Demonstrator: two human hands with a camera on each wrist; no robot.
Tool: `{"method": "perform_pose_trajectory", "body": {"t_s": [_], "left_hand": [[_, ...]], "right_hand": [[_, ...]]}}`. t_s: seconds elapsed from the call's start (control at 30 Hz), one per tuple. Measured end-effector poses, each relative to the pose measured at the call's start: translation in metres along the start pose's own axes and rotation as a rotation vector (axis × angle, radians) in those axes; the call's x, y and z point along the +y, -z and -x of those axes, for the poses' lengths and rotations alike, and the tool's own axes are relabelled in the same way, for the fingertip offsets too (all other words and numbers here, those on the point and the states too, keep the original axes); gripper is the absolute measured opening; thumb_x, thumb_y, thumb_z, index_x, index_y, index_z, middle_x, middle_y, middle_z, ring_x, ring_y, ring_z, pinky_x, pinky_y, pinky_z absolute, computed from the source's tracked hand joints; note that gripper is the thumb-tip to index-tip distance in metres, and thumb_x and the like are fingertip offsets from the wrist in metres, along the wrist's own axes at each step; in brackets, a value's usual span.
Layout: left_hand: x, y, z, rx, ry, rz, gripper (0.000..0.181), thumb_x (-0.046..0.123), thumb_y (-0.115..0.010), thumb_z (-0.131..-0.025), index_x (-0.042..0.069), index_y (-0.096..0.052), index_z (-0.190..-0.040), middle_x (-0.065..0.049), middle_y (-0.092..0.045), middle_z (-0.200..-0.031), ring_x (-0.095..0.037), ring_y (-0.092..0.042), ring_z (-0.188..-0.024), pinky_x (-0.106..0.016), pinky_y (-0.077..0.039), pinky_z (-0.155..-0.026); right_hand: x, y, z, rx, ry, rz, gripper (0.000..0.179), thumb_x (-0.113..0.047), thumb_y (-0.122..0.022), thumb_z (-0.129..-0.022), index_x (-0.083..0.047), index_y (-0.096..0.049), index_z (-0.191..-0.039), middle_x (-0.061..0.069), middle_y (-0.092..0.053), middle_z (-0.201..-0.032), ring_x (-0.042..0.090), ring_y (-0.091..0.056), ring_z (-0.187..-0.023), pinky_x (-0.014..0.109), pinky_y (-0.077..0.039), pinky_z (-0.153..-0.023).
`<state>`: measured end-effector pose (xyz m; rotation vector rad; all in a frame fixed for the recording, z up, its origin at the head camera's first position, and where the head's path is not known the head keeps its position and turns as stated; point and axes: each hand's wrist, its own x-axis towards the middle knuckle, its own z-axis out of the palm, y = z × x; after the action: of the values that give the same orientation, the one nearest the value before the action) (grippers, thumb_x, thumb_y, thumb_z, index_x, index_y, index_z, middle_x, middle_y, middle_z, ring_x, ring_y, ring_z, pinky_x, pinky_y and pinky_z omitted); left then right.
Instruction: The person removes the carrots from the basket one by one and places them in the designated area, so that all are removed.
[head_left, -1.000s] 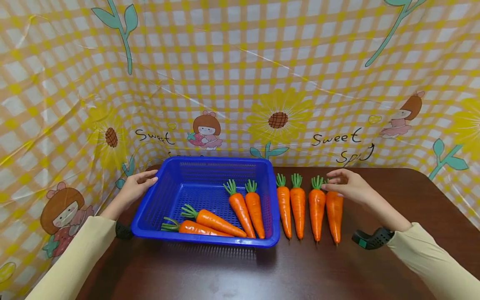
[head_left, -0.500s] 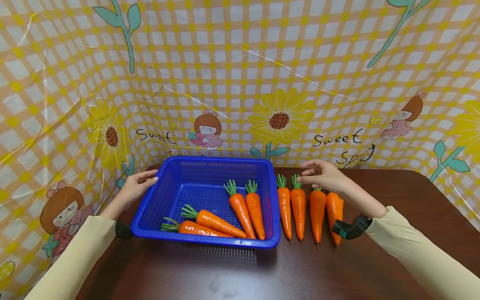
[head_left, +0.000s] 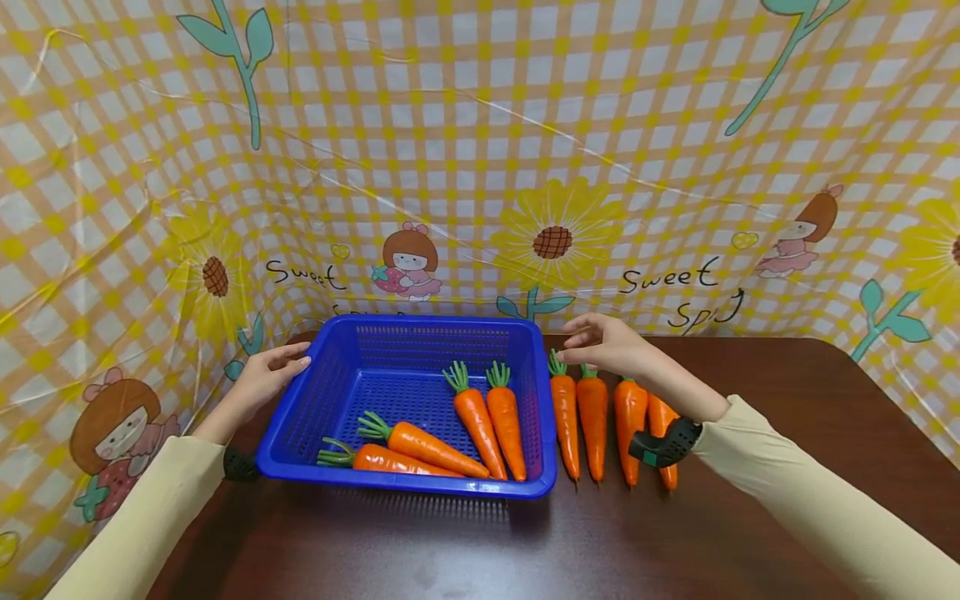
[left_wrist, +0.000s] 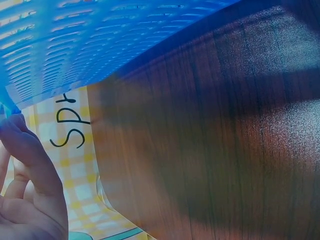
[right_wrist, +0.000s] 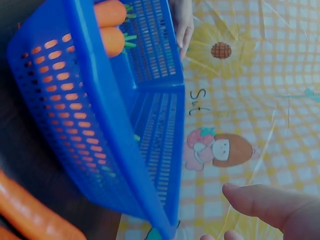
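Observation:
In the head view, my left hand is at the left rim of a blue plastic basket, its fingertips touching the rim's outer side. Inside the basket lie two carrots pointing toward me at the right and two slanting carrots along the front. Several carrots stand in a row on the table to the right, green tops away from me. My right hand hovers over the tops of the row, nearest the leftmost carrot, fingers loosely bent and holding nothing. In the right wrist view, its thumb is apart from the basket.
The dark brown table has a shiny surface. A yellow checked cloth with printed flowers and figures hangs behind the basket and along both sides. A black wristband on the right wrist covers part of the rightmost carrots.
My right hand has moved left along the carrot row, from above the rightmost carrot to above the leftmost one. The left hand stays at the basket rim, and the carrots have not moved.

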<state>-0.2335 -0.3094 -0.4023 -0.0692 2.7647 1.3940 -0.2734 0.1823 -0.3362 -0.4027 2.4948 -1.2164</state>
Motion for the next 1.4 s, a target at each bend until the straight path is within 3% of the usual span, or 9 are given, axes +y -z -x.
{"method": "perform_pose_trajectory", "body": {"t_s": [0.23, 0.43, 0.6, 1.03, 1.4], "left_hand": [[0.001, 0.000, -0.003, 0.000, -0.001, 0.008, 0.060, 0.041, -0.051, -0.099, 0.007, -0.040, -0.147, -0.025, -0.050, -0.136, -0.015, -0.058, -0.100, -0.023, -0.048, -0.080], [-0.002, -0.001, -0.004, 0.000, 0.002, 0.002, 0.061, 0.043, -0.050, -0.098, 0.008, -0.040, -0.147, -0.025, -0.050, -0.134, -0.020, -0.057, -0.105, -0.027, -0.048, -0.083], [0.000, -0.002, -0.004, 0.003, 0.014, 0.035, 0.062, 0.043, -0.053, -0.097, 0.007, -0.041, -0.146, -0.023, -0.054, -0.128, -0.003, -0.057, -0.086, -0.020, -0.050, -0.074], [0.000, 0.000, -0.001, -0.012, 0.005, 0.012, 0.064, 0.046, -0.051, -0.097, 0.009, -0.039, -0.148, -0.024, -0.049, -0.136, -0.007, -0.055, -0.097, -0.020, -0.048, -0.078], [0.000, 0.001, 0.001, -0.009, -0.006, 0.041, 0.062, 0.042, -0.052, -0.098, 0.005, -0.040, -0.147, -0.023, -0.054, -0.130, 0.001, -0.057, -0.086, -0.021, -0.050, -0.074]], "right_hand": [[-0.012, -0.008, -0.006, -0.042, -0.006, -0.025, 0.060, -0.025, -0.066, -0.091, 0.001, -0.041, -0.139, 0.023, -0.053, -0.128, 0.027, -0.059, -0.106, 0.029, -0.051, -0.080], [-0.017, -0.016, -0.014, -0.083, -0.016, -0.053, 0.059, -0.022, -0.065, -0.091, 0.001, -0.040, -0.140, 0.024, -0.050, -0.133, 0.031, -0.057, -0.111, 0.030, -0.052, -0.082], [-0.024, -0.020, -0.016, -0.105, -0.042, -0.053, 0.059, -0.023, -0.065, -0.091, 0.000, -0.041, -0.140, 0.023, -0.051, -0.134, 0.031, -0.055, -0.115, 0.031, -0.052, -0.084], [-0.045, -0.038, -0.029, -0.184, -0.022, -0.056, 0.053, -0.021, -0.067, -0.090, -0.003, -0.045, -0.135, 0.019, -0.055, -0.130, 0.030, -0.057, -0.115, 0.039, -0.050, -0.091], [-0.067, -0.054, -0.039, -0.261, -0.052, -0.019, 0.055, -0.021, -0.067, -0.089, -0.007, -0.045, -0.137, 0.016, -0.058, -0.130, 0.029, -0.056, -0.119, 0.041, -0.048, -0.097]]}}
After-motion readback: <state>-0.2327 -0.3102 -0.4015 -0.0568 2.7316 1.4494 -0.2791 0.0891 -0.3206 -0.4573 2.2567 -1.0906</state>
